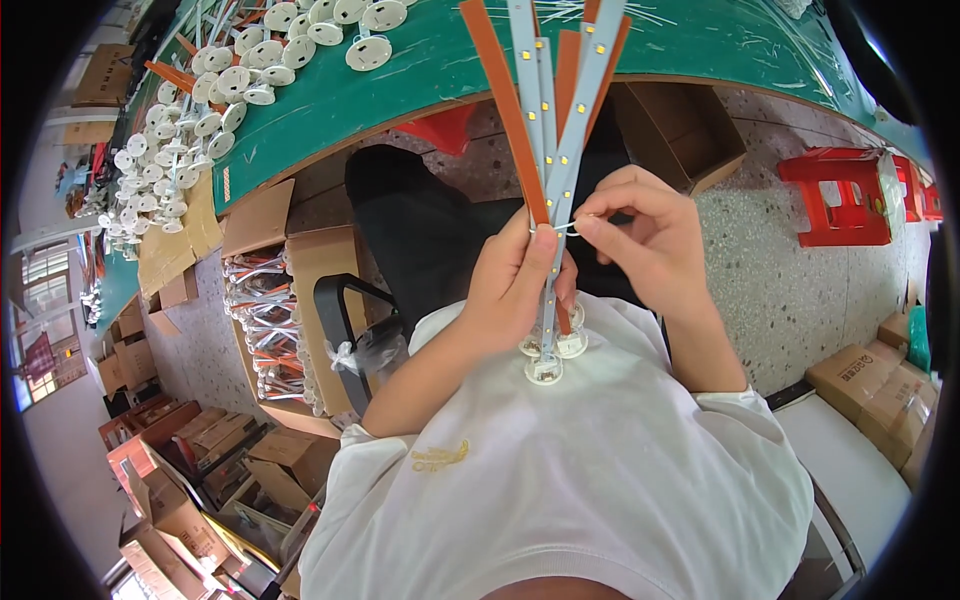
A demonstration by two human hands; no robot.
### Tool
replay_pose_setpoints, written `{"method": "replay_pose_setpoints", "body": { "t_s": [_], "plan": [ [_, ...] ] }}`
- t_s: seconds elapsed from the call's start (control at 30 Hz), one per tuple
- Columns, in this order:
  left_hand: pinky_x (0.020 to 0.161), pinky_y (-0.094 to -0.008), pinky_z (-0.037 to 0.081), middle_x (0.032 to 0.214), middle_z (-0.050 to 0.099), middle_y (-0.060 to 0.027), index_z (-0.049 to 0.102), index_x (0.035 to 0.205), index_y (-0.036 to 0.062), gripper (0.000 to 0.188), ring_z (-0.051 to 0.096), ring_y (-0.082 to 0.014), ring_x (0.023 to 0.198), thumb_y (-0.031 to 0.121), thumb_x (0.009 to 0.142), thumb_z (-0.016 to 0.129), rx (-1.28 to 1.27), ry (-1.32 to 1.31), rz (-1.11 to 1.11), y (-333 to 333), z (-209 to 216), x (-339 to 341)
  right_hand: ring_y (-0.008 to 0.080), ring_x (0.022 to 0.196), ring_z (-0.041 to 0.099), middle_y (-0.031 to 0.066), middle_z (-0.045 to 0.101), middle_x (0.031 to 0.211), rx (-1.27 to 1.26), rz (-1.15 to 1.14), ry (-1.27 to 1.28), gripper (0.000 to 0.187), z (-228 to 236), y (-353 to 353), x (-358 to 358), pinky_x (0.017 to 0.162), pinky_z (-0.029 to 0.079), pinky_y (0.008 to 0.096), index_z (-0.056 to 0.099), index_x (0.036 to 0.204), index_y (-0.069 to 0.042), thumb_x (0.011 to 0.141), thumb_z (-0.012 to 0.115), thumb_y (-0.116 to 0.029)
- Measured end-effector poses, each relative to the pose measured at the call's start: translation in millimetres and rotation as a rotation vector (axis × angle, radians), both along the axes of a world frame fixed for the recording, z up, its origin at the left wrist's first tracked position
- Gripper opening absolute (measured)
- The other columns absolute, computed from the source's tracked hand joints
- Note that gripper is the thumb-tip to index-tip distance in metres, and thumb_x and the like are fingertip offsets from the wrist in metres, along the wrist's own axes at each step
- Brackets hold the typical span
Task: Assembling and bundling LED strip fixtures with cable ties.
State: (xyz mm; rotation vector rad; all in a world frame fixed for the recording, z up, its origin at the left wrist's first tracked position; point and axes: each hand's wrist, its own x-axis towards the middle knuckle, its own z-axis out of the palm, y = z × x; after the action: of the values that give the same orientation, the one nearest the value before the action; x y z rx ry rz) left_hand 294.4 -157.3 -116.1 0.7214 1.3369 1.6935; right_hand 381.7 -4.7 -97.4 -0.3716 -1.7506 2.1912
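A bundle of LED light strips (572,150), grey-white with small yellow chips and with orange-brown backs, stands upright in front of my chest. My left hand (510,280) is wrapped round its lower part, thumb pressed on the front. White round end caps (545,371) show below that hand, close to my shirt. Across the strips, just above the left thumb, runs a thin white tie (566,229). Thumb and forefinger of my right hand (648,238) pinch the tie's end at the bundle's right side. Strip tops fan apart over the table edge.
Ahead is a green-topped table (330,110) with many strips with round white caps (235,80) heaped at its left. A cardboard box (285,330) of bundled strips stands left. An open box (680,135) and red stools (840,195) are right. A black armrest (335,310) is near my left elbow.
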Motion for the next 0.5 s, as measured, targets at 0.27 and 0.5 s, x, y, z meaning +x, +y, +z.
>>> {"method": "replay_pose_setpoints", "body": {
  "t_s": [0.27,0.5],
  "plan": [
    [0.051,-0.0251,0.048,0.062,0.055,-0.0041,0.046,0.109,0.0026,0.036,0.059,-0.0120,0.054,0.035,0.106,0.032,-0.022,-0.019,0.070,1,-2,0,0.0091,0.074,0.063,0.0082,0.066,0.090,0.416,-0.181,-0.085,0.012,-1,-19,8,0.058,0.050,0.0203,0.066,0.093,0.002,0.083,0.065,0.008],
    [0.052,-0.0241,0.048,0.065,0.055,-0.0029,0.047,0.105,0.0028,0.034,0.058,-0.0100,0.055,0.033,0.106,0.031,-0.017,0.100,0.047,1,5,-2,0.0173,0.056,0.062,0.0109,0.067,0.081,1.015,-0.245,0.370,0.014,-9,-18,4,0.049,0.048,0.0246,0.067,0.088,0.003,0.075,0.068,0.007]
  ]
}}
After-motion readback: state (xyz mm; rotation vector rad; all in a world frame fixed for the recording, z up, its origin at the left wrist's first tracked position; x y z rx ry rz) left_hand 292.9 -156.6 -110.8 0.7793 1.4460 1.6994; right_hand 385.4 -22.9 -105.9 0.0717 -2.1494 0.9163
